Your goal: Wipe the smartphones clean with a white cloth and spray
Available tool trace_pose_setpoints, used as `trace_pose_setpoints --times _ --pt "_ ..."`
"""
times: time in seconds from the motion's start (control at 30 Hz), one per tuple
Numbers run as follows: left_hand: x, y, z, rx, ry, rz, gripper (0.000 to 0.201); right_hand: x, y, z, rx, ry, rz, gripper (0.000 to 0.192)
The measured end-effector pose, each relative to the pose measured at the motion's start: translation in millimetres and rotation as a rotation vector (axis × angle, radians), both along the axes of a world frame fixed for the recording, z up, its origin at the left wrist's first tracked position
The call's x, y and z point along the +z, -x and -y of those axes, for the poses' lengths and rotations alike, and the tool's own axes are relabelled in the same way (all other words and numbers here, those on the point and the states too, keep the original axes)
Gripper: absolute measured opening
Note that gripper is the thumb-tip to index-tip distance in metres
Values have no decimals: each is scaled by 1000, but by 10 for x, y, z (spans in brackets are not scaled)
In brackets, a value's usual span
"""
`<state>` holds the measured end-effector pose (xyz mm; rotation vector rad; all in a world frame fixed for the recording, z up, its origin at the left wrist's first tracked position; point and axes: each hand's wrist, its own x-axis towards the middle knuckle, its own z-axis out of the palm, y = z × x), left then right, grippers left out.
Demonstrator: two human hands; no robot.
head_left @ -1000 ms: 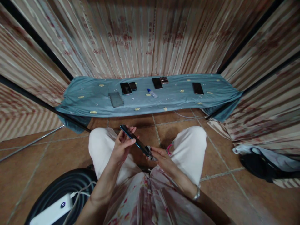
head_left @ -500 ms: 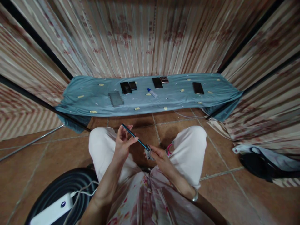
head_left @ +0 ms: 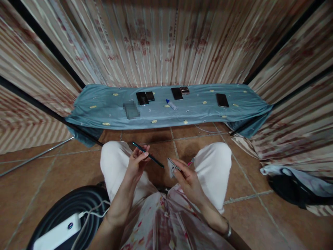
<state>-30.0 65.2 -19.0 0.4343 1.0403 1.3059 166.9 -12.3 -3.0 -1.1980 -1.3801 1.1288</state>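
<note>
My left hand (head_left: 138, 160) is closed around a slim phone (head_left: 155, 161), seen nearly edge-on with a dark teal rim. The phone slants down to the right over the gap between my knees. A small grey cloth (head_left: 171, 168) is pinched in my right hand (head_left: 187, 177), just right of the phone's lower end and apart from it. What the phone's faces look like cannot be seen from this angle.
A low bench with a blue patterned cover (head_left: 161, 119) stands ahead. On it lie several dark phone-like slabs (head_left: 142, 98), a blue-capped clear bottle (head_left: 171, 104) and a pixelated patch. At lower left, a white power bank (head_left: 58, 232) rests on a black ridged round object (head_left: 88, 198).
My right hand and the cloth have drawn away from the phone's lower end, to the right. The phone has turned slightly and its rim looks darker. The view has shifted a little.
</note>
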Motion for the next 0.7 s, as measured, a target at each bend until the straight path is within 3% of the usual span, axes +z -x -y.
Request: trace_pose_setpoints --times 0.13,0.3,0.57,0.7 --pt "-2 -88 34 -3 -38 -28 46 10 32 -1 99 -213 385 38" --pt "-11 -207 80 54 -114 -112 53 -24 109 -50 107 -363 648 38" --pt "9 -318 165 37 -145 -137 58 73 221 -212 89 -374 638 31" --pt "51 -214 148 1 -113 -97 55 113 181 -191 173 -306 505 30"
